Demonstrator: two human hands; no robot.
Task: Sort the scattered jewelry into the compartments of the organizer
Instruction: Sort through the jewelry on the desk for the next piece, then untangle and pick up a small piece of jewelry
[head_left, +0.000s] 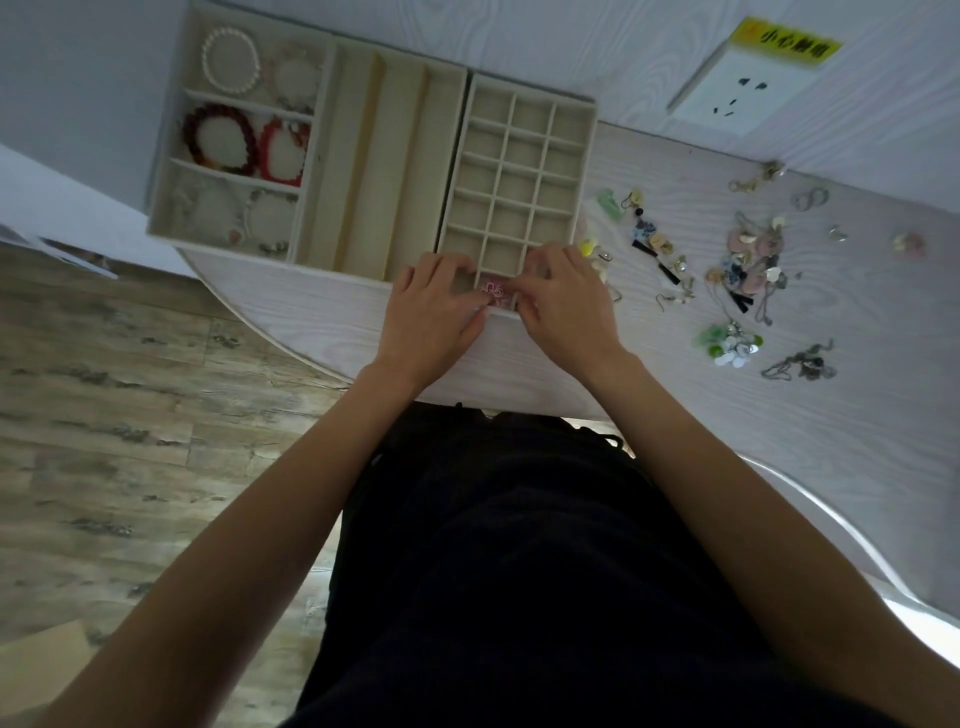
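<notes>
Over the nearest cell of the grid tray (519, 171), a pink piece (492, 291) is pinched by both the left hand (434, 312) and the right hand (563, 306), and could be snagged on fingers and lifted back out.

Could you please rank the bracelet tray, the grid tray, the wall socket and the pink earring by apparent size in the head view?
1. Bracelet tray, largest.
2. Grid tray.
3. Wall socket, though it lies farther from the camera, so its true size is unsure.
4. Pink earring, smallest, between both hands.
</notes>
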